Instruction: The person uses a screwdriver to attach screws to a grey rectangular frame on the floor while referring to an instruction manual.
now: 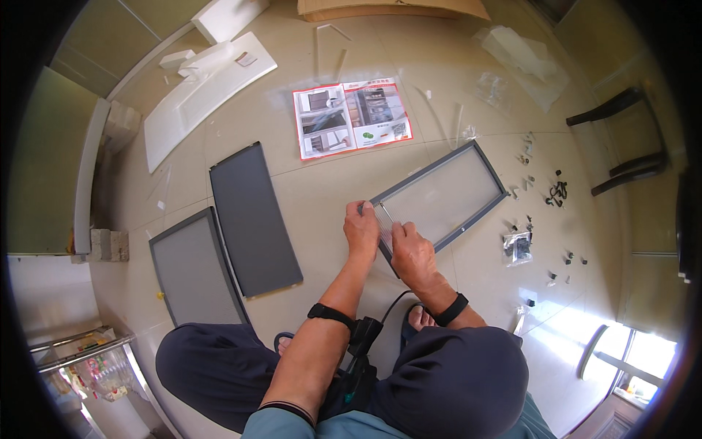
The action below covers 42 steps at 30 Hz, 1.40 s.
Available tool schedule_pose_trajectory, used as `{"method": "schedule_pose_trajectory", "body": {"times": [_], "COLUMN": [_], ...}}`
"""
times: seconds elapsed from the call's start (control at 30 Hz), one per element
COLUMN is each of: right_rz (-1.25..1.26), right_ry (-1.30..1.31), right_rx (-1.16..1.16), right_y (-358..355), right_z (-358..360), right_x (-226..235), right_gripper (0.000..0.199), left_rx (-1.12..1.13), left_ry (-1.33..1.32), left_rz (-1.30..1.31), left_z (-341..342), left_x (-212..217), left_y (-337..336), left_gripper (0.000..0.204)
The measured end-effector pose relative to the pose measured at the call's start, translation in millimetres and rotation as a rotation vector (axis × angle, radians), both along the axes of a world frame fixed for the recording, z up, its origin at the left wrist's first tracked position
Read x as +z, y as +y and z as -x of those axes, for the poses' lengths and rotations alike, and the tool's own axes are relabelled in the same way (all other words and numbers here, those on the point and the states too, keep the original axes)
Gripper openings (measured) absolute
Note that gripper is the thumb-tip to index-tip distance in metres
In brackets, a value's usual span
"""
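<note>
A grey-framed panel with a pale, see-through middle (446,192) lies slantwise on the floor before me. My left hand (362,233) is closed on the frame at its left end, the fingers curled over the edge. Close beside it, my right hand (414,254) is bent into a closed grip over the same end; what its fingers hold is hidden. A thin shiny strip (385,212) shows between the two hands, across the panel. To the left lie a solid dark grey panel (256,219) and a second grey-framed panel (191,265).
An illustrated instruction sheet (353,118) lies beyond the panels. Small black fittings (557,192) and a clear bag of parts (518,249) are scattered at right. White foam (212,95) lies far left, cardboard (391,9) at the back, a dark chair (621,139) far right.
</note>
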State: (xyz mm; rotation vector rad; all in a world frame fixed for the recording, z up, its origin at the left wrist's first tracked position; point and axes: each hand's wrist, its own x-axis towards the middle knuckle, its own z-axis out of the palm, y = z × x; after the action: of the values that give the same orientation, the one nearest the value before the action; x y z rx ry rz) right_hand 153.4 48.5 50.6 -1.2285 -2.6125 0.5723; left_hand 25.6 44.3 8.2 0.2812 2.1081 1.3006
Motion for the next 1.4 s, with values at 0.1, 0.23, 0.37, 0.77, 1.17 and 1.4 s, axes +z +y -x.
{"method": "schedule_pose_trajectory", "body": {"times": [0.1, 0.23, 0.37, 0.77, 1.17, 1.4], "right_rz": [-0.044, 0.547, 1.919, -0.122, 2.178, 1.583], "right_ry": [0.246, 0.494, 0.951, 0.249, 0.928, 0.648], "right_rx": [-0.052, -0.358, -0.806, -0.037, -0.706, -0.658], "right_y": [6, 31, 52, 36, 68, 56], "right_z": [2, -1, -10, 2, -14, 6], "right_x": [-9, -9, 4, 6, -13, 15], "right_gripper": [0.015, 0.015, 0.017, 0.016, 0.019, 0.028], "left_rx": [-0.065, -0.100, -0.119, -0.044, -0.091, -0.029], "left_ry": [0.102, 0.121, 0.168, 0.122, 0.192, 0.202], "left_rz": [-0.014, -0.081, -0.103, -0.089, -0.095, -0.118], "left_z": [-5, -6, 1, 3, -2, -2], "left_x": [4, 3, 4, -4, 2, -2], "left_y": [-1, -3, -6, -1, -6, -8], "left_gripper": [0.027, 0.027, 0.026, 0.025, 0.023, 0.028]}}
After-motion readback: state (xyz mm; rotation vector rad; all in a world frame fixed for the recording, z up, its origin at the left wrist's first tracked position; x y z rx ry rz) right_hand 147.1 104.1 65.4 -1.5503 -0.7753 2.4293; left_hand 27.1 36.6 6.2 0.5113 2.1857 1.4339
